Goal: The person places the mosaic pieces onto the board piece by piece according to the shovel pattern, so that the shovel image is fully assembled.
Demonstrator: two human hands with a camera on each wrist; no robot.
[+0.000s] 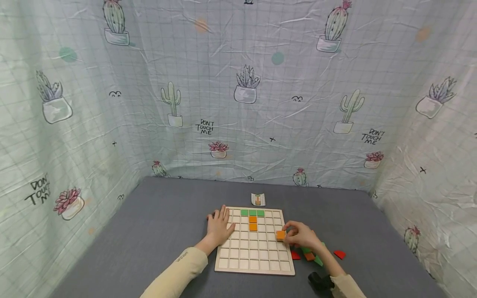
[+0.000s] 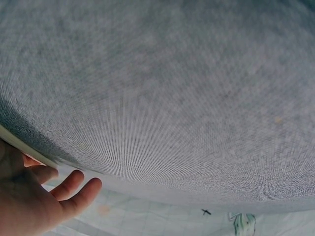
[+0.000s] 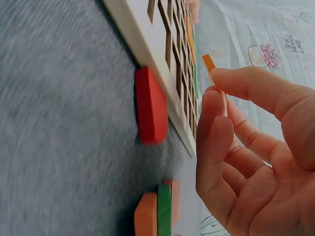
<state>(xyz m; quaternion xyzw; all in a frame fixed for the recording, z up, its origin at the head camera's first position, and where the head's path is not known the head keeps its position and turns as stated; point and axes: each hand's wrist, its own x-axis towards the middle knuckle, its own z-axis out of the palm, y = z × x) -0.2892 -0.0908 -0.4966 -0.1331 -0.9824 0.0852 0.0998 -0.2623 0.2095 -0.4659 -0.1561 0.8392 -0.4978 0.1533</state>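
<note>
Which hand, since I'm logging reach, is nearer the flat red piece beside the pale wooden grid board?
Right: the right hand is just beyond the red piece; the left hand rests on the board, at its left edge.

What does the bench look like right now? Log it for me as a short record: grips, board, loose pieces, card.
Left grip: resting on the board's left edge, fingers spread
Right grip: pinching an orange square tile at the board's right side
Board: pale grid; three green tiles along the far row, two orange tiles lined up below the middle one
Loose pieces: red pieces, green pieces and orange, right of the board
Card: small, patterned, beyond the board's far edge
Table: grey
</note>
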